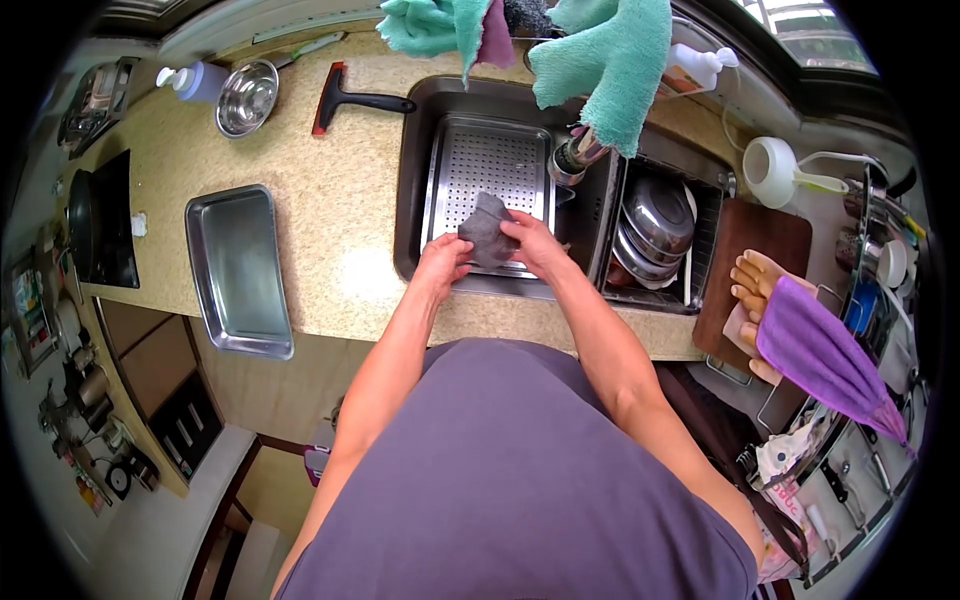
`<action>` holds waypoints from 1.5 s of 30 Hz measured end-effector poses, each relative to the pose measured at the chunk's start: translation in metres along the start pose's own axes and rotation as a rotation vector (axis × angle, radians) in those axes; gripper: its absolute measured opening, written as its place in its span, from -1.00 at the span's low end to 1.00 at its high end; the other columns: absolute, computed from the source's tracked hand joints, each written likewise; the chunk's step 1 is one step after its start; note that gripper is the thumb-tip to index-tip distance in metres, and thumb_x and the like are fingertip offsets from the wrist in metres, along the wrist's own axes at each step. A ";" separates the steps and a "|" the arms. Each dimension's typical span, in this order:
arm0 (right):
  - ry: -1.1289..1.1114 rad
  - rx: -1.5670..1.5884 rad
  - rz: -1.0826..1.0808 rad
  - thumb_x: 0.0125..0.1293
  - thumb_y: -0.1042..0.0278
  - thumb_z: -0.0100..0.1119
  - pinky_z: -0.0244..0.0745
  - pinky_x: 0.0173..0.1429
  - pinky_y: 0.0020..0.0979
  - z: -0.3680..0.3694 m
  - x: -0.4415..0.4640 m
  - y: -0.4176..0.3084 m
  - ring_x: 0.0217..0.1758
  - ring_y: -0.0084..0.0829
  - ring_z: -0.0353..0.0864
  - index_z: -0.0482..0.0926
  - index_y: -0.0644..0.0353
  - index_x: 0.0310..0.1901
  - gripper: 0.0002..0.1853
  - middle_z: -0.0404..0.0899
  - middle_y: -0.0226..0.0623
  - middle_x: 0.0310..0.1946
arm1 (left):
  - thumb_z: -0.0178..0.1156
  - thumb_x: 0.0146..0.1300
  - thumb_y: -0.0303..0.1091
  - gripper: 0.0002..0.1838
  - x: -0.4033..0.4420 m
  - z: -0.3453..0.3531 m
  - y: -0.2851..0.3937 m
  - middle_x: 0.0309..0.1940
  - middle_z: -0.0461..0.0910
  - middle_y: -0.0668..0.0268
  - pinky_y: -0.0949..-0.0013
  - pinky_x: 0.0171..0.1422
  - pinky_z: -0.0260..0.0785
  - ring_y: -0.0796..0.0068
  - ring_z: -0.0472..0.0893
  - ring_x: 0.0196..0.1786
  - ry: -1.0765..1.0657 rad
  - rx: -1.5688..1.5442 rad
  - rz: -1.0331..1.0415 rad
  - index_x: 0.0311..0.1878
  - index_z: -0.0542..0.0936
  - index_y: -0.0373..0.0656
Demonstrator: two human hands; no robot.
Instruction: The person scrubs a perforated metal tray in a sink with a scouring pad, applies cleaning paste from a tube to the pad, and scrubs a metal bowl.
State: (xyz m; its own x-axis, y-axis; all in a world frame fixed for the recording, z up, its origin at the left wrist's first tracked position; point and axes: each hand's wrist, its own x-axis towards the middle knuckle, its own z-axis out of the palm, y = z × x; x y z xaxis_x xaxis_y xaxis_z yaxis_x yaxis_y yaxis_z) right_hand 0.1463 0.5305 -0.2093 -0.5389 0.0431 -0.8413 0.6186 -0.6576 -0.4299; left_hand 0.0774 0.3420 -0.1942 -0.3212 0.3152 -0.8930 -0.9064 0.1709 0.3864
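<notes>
A small dark grey cloth [488, 235] is held between both hands over the near part of the sink [412, 150]. My left hand [443, 262] pinches its left edge with closed fingers. On the opposite side, my right hand [535, 243] grips the cloth's right edge. Beneath the hands lies a perforated metal tray [490, 150] inside the sink basin; the cloth and hands cover its near part. The faucet [575, 160] reaches in at the sink's right side, partly hidden by a green cloth [610, 70].
Left on the counter are a deep metal tray [238, 270], a squeegee [360, 101] and a steel bowl [246, 98]. Right of the basin, a dish rack [615, 235] holds stacked metal bowls [655, 220]. Beyond it lie a brown cutting board [765, 235] and a hanging purple cloth [820, 350].
</notes>
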 end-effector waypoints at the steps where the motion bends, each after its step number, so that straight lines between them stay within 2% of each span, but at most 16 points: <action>1: 0.004 0.001 -0.001 0.39 0.37 0.20 0.56 0.23 -0.15 0.000 0.000 0.006 0.14 -0.27 0.65 0.43 0.20 0.33 -0.51 0.58 -0.13 0.18 | 0.26 0.28 -0.36 -0.77 -0.002 0.002 0.000 -0.13 0.63 0.43 0.35 -0.04 0.44 0.51 0.59 -0.07 0.050 0.044 0.025 -0.01 0.53 -0.04; 4: 0.228 -0.876 -0.503 0.24 0.28 0.27 0.33 0.45 -0.33 -0.006 0.000 0.027 0.37 -0.16 0.49 0.34 0.27 0.43 -0.29 0.46 0.07 0.34 | 0.27 0.22 -0.39 -0.85 -0.002 0.004 -0.006 -0.26 0.63 0.47 0.42 -0.11 0.41 0.60 0.58 -0.19 0.047 0.130 0.121 -0.14 0.57 -0.05; 7: -0.108 -0.570 -0.336 0.18 0.39 0.23 0.29 0.46 -0.34 -0.003 -0.004 0.027 0.38 -0.23 0.47 0.51 0.33 0.28 -0.42 0.55 -0.02 0.26 | 0.27 0.17 -0.39 -0.90 -0.012 0.010 -0.006 -0.37 0.61 0.50 0.48 -0.20 0.37 0.68 0.52 -0.33 0.040 0.228 0.210 -0.24 0.61 -0.09; 12: -0.106 -0.396 -0.238 0.26 0.41 0.27 0.47 0.01 -0.50 0.000 0.000 0.037 -0.12 -0.59 0.56 0.65 0.22 -0.06 -0.78 0.64 -0.45 -0.12 | 0.27 0.15 -0.37 -0.90 -0.009 0.008 -0.005 -0.38 0.61 0.48 0.49 -0.25 0.35 0.66 0.50 -0.35 -0.010 0.340 0.227 -0.27 0.62 -0.11; 15: -0.029 -0.094 -0.105 0.28 0.40 0.27 0.47 -0.02 -0.49 0.000 0.001 0.043 -0.12 -0.59 0.56 0.66 0.23 -0.06 -0.78 0.66 -0.43 -0.18 | 0.28 0.15 -0.36 -0.90 -0.008 0.008 -0.007 -0.39 0.61 0.48 0.48 -0.25 0.37 0.67 0.51 -0.35 -0.015 0.324 0.198 -0.27 0.62 -0.11; 23: 0.034 -0.345 -0.143 0.30 0.48 0.21 0.52 -0.11 -0.48 -0.002 0.010 0.037 -0.27 -0.58 0.59 0.59 0.28 0.04 -0.72 0.63 -0.35 -0.35 | 0.30 0.18 -0.33 -0.86 -0.005 0.016 -0.010 -0.34 0.66 0.43 0.42 -0.24 0.45 0.61 0.57 -0.33 0.017 0.331 0.225 -0.21 0.64 -0.12; 24: 0.199 -0.472 -0.194 0.28 0.46 0.23 0.58 -0.07 -0.35 -0.003 0.007 0.034 -0.22 -0.38 0.66 0.57 0.29 0.05 -0.70 0.64 -0.20 -0.32 | 0.31 0.19 -0.32 -0.81 -0.008 0.018 -0.009 -0.29 0.69 0.38 0.38 -0.18 0.48 0.56 0.60 -0.30 0.152 0.490 0.383 -0.15 0.65 -0.16; 25: 0.392 -1.071 -0.531 0.26 0.48 0.21 0.59 0.03 -0.15 -0.011 0.014 0.041 -0.11 -0.09 0.69 0.56 0.31 0.09 -0.65 0.65 -0.02 -0.20 | 0.31 0.21 -0.30 -0.75 -0.011 0.019 -0.007 -0.24 0.72 0.32 0.34 -0.12 0.52 0.52 0.63 -0.27 0.289 0.649 0.542 -0.09 0.65 -0.20; 27: 0.484 -1.379 -0.591 0.24 0.52 0.17 0.56 0.13 -0.01 -0.018 0.010 0.041 0.01 0.10 0.64 0.56 0.32 0.07 -0.66 0.62 0.10 -0.05 | 0.28 0.21 -0.31 -0.64 -0.015 0.015 -0.004 -0.14 0.75 0.19 0.28 0.01 0.53 0.38 0.70 -0.19 0.299 0.736 0.480 0.06 0.64 -0.24; 30: 0.424 -1.510 -0.407 0.23 0.54 0.12 0.57 0.16 -0.04 -0.016 0.005 0.030 0.04 0.06 0.65 0.56 0.33 0.04 -0.68 0.61 0.07 -0.02 | 0.16 0.19 -0.31 -0.58 -0.017 0.010 0.001 -0.09 0.73 0.02 0.16 0.11 0.53 0.05 0.72 -0.07 0.323 0.883 0.535 0.12 0.65 -0.20; 33: 0.333 -1.508 -0.312 0.23 0.54 0.09 0.58 0.16 -0.03 -0.020 -0.003 0.013 0.07 0.07 0.65 0.58 0.32 -0.04 -0.74 0.63 0.06 -0.03 | 0.17 0.21 -0.30 -0.58 -0.028 0.008 0.011 -0.12 0.74 0.04 0.17 0.09 0.54 0.06 0.73 -0.08 0.271 0.956 0.512 0.13 0.65 -0.20; 35: 0.344 -1.436 -0.392 0.23 0.45 0.16 0.62 0.11 -0.09 -0.025 -0.015 -0.002 -0.01 0.02 0.70 0.63 0.33 -0.06 -0.74 0.66 0.04 -0.12 | 0.22 0.25 -0.24 -0.56 -0.036 0.005 0.021 -0.13 0.75 0.04 0.20 0.07 0.55 0.18 0.75 -0.09 0.170 0.918 0.605 0.15 0.64 -0.24; 39: -0.141 -0.317 -0.395 0.39 0.16 0.23 0.66 0.00 -0.25 -0.009 -0.083 -0.062 -0.14 -0.41 0.73 0.67 0.31 -0.01 -0.65 0.74 -0.19 -0.21 | 0.19 0.41 -0.24 -0.65 -0.099 0.035 0.082 -0.05 0.74 0.18 0.33 0.00 0.56 0.41 0.71 -0.04 -0.146 0.646 0.656 0.10 0.66 -0.28; 43: -0.428 0.226 -0.427 0.40 0.22 0.21 0.59 0.16 -0.23 -0.002 -0.114 -0.068 -0.08 -0.31 0.75 0.67 0.33 -0.03 -0.68 0.73 -0.15 -0.14 | 0.26 0.38 -0.10 -0.60 -0.079 0.043 0.091 0.05 0.70 0.14 0.24 0.03 0.56 0.24 0.72 0.00 -0.556 -0.052 0.258 0.02 0.68 -0.28; 44: 0.091 -0.631 -0.553 0.36 0.22 0.22 0.57 0.19 -0.19 -0.005 -0.088 -0.036 -0.06 -0.22 0.74 0.67 0.31 -0.01 -0.67 0.73 -0.09 -0.12 | 0.26 0.36 -0.06 -0.55 -0.055 0.032 0.071 0.09 0.68 0.07 0.18 0.11 0.54 0.11 0.70 0.04 -0.212 0.860 0.495 0.06 0.67 -0.28; 45: 0.323 -0.865 -0.679 0.32 0.22 0.21 0.55 0.21 -0.15 -0.011 -0.082 -0.026 -0.03 -0.12 0.73 0.67 0.31 0.01 -0.65 0.72 -0.02 -0.11 | 0.26 0.33 -0.02 -0.52 -0.045 0.026 0.062 0.12 0.65 0.00 0.13 0.20 0.50 0.02 0.66 0.10 -0.079 1.198 0.695 0.06 0.68 -0.28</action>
State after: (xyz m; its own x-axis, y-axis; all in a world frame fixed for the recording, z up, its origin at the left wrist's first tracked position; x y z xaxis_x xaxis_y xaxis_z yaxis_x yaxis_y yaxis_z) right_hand 0.1812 0.5522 -0.1327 -0.8170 0.4651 -0.3408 0.5100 0.3070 -0.8035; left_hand 0.0425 0.3628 -0.1242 -0.5523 0.7095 -0.4377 0.2299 0.6343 0.7381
